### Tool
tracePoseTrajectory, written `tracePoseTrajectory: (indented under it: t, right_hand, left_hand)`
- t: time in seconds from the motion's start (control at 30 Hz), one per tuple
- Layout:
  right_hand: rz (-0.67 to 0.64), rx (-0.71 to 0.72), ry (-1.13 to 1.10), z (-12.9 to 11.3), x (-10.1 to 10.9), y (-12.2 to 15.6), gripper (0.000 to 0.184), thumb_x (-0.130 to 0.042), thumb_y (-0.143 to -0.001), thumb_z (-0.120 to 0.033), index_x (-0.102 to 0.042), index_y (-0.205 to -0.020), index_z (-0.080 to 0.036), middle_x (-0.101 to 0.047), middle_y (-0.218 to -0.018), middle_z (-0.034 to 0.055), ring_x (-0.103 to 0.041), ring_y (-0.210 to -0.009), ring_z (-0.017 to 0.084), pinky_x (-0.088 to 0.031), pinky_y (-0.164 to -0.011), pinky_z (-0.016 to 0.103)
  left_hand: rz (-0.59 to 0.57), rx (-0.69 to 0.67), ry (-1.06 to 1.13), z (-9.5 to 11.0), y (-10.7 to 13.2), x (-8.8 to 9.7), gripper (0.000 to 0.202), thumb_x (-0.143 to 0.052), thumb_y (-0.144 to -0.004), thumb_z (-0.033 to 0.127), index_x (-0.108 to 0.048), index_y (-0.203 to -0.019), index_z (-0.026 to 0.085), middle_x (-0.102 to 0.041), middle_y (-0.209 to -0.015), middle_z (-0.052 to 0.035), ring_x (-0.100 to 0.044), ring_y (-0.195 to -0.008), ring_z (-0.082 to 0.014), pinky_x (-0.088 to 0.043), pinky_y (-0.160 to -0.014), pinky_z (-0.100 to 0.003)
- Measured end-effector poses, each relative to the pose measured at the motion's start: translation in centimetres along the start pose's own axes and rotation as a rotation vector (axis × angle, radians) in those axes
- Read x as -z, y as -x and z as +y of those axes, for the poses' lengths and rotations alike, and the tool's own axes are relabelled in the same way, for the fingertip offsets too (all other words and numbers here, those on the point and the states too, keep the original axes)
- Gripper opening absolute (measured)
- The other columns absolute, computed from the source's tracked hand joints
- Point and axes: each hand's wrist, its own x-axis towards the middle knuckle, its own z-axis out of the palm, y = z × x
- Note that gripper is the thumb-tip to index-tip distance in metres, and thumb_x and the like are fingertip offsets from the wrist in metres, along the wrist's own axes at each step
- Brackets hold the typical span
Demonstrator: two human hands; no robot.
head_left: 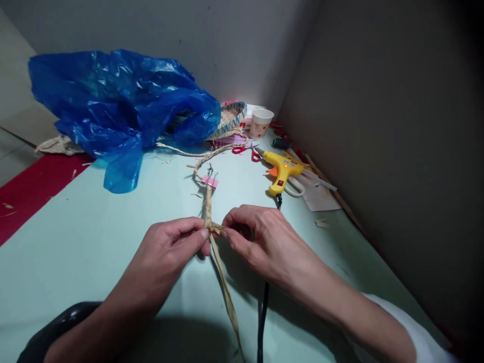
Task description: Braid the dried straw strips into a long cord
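Note:
A pale braid of dried plant strips [208,201] runs toward me from a pink binder clip [209,181] on the table. My left hand [170,247] pinches the braid's near end between thumb and fingers. From the right, my right hand [253,234] grips a short strand [217,228] that sticks out sideways from the braid. One long, flat strip [226,292] hangs down from the same spot toward the table's front. Beyond the clip, the finished braid curves away to the back. My fingers hide part of the crossing.
A blue plastic bag [124,96] fills the back left, beside a woven basket [230,118] and a paper cup [260,122]. Red-handled scissors [255,155] and a yellow glue gun [283,169] lie right of the braid. The gun's black cord [263,317] passes under my right arm.

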Motion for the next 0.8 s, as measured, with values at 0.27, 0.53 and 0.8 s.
tracePoseTrajectory:
  t: [0.27, 0.53, 0.8]
  right_hand:
    - [0.068, 0.034, 0.269, -1.2, -1.0, 0.6, 0.016, -0.048, -0.087, -0.021, -0.06, -0.076, -0.017, -0.056, -0.073, 0.0019, -0.05, -0.068, 0.015, -0.032, -0.063, 0.027]
    - [0.085, 0.069, 0.355, -1.3, -1.2, 1.1, 0.019, -0.046, -0.089, -0.023, -0.059, -0.076, -0.018, -0.055, -0.071, 0.0021, -0.049, -0.065, 0.016, -0.031, -0.06, 0.029]
    - [0.214, 0.173, 0.564, -2.8, -3.3, 1.8, 0.009, -0.049, -0.079, -0.01, -0.054, -0.075, -0.017, -0.055, -0.067, 0.0042, -0.051, -0.061, 0.018, -0.031, -0.059, 0.032]
  left_hand:
    - [-0.027, 0.039, 0.098, 0.2, 0.1, -0.4, 0.025, -0.062, -0.079, 0.04, -0.063, -0.066, 0.019, -0.065, -0.072, -0.0014, -0.056, -0.072, -0.0171, -0.042, -0.067, -0.027]
    - [0.068, 0.0, -0.013, 0.1, -0.1, -0.9, 0.029, -0.06, -0.08, 0.038, -0.061, -0.058, 0.018, -0.06, -0.059, 0.0005, -0.054, -0.063, -0.015, -0.041, -0.064, -0.027]
    - [0.069, 0.058, 0.095, 0.2, 0.0, -1.1, 0.017, -0.06, -0.072, 0.029, -0.061, -0.059, 0.018, -0.058, -0.06, 0.0009, -0.053, -0.062, -0.015, -0.042, -0.06, -0.026]
